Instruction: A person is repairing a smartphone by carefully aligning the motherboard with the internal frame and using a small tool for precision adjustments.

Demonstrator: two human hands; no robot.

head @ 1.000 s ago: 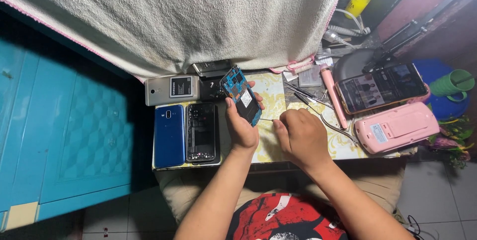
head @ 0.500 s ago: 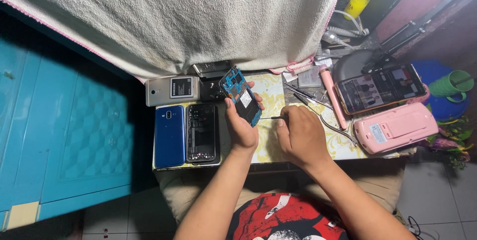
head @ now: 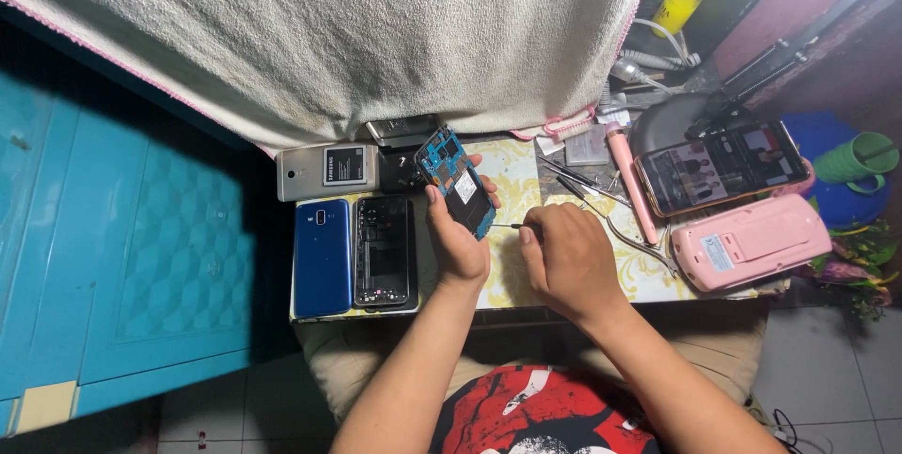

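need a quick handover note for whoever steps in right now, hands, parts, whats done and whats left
Left hand: holds the blue circuit board tilted above the table.
Right hand: grips a thin screwdriver, tip at the board's edge.
Parts: opened black phone frame and blue back cover lie side by side to the left; tweezers to the right.
Done: board is out of the frame.
Left: work on the board; phone remains unassembled.

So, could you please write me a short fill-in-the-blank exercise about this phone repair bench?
1. The left hand holds a phone circuit board coloured ____.
2. The right hand points a thin ____ at that board.
3. Beside the blue phone back cover lies an opened phone whose frame is ____.
4. The case at the table's right end is ____.

Missing words: blue; screwdriver; black; pink
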